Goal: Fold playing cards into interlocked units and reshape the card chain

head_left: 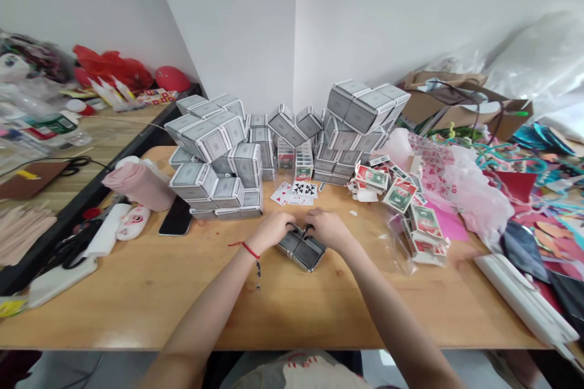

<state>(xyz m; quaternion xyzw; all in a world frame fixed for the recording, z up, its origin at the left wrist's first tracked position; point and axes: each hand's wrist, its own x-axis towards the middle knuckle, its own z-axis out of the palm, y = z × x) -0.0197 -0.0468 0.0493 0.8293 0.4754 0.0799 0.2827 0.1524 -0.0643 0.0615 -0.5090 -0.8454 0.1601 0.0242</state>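
- Your left hand (272, 228): grip curled narrow over the far left corner of the grey card box (305, 251); a red cord bracelet (247, 248) sits on the wrist.
- Your right hand (329, 228): grip closed on the far right corner of the same box, its knuckles almost meeting the left hand's.
- Grey card box: flat on the worktop (137, 292), directly under both grips, its near end sticking out towards you.
- Loose playing cards (295, 192): face up, just beyond the grips.
- Stacked grey boxes (214, 158): beyond and left of the left grip, with more beyond the right grip.
- Red-and-green packs (401, 194): a scattered heap right of the right grip.
- Black phone (177, 219): left of the left grip, beside the stack.
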